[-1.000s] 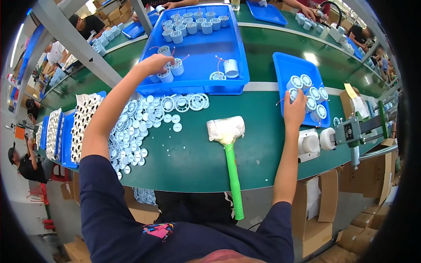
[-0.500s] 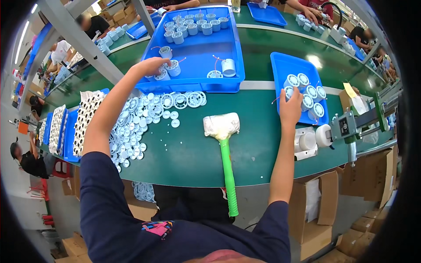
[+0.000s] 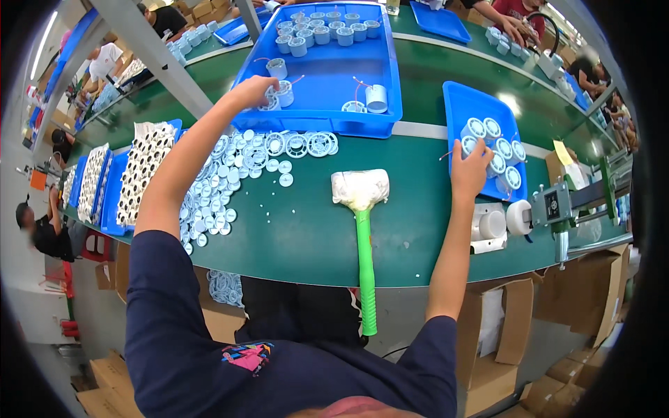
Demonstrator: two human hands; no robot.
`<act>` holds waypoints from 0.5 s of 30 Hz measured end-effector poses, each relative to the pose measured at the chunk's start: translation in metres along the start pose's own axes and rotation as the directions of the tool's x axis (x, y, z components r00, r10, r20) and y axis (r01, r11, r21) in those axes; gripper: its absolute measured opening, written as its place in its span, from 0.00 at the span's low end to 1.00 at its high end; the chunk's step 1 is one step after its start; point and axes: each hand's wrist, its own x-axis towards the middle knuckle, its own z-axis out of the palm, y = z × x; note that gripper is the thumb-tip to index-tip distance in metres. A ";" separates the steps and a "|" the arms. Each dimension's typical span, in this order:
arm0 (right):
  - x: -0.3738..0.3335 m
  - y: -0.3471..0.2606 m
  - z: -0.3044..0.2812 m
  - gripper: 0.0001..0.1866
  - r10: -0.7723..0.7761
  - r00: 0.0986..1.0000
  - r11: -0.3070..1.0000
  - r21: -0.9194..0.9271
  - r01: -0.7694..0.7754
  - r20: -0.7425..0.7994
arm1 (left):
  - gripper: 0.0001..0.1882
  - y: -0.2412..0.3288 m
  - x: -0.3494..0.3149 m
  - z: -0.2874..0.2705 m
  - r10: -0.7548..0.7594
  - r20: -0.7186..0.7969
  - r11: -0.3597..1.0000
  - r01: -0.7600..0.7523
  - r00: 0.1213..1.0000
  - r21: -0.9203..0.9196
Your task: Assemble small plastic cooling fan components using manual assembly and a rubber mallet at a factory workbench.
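My left hand [image 3: 256,93] reaches into the near left corner of a large blue tray [image 3: 327,125]. Its fingers bend down around a light-blue cylindrical housing [image 3: 270,104], partly hidden by the hand. Beside them stand more housings, some with thin red wires. My right hand [image 3: 471,169] is over a smaller blue tray [image 3: 456,104], thumb and fingers closed around another housing [image 3: 468,144] with a slotted ring top. Several like it stand close by in that tray. Between my arms lies a mallet [image 3: 364,237] with a green handle and a whitish wrapped head.
Loose light-blue discs and rings [image 3: 216,188] spread over the green table [image 3: 306,230] at left, near trays of black-dotted white pieces [image 3: 145,167]. A metal clamp fixture [image 3: 557,203] stands right. Cardboard boxes [image 3: 502,334] sit below. Other people work across the table.
The whole view has shifted, so the trays, mallet and parts appear farther right and slightly higher. Both hands stay at the same housings, with little movement of their own.
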 end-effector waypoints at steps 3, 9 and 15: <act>-0.001 -0.010 -0.002 0.41 -0.012 0.993 0.999 -0.039 0.007 -0.119 | 0.27 0.001 -0.010 -0.015 0.027 -0.125 0.995 -0.015 0.992 0.097; -0.032 -0.035 -0.033 0.19 -0.270 0.897 0.927 0.159 0.341 -0.351 | 0.26 0.043 -0.094 -0.076 0.119 -0.358 0.992 -0.127 0.926 0.001; -0.156 -0.171 -0.011 0.12 -0.919 0.343 0.385 0.643 0.663 0.197 | 0.24 0.090 -0.247 -0.037 0.247 -0.232 0.959 -0.272 0.941 -0.078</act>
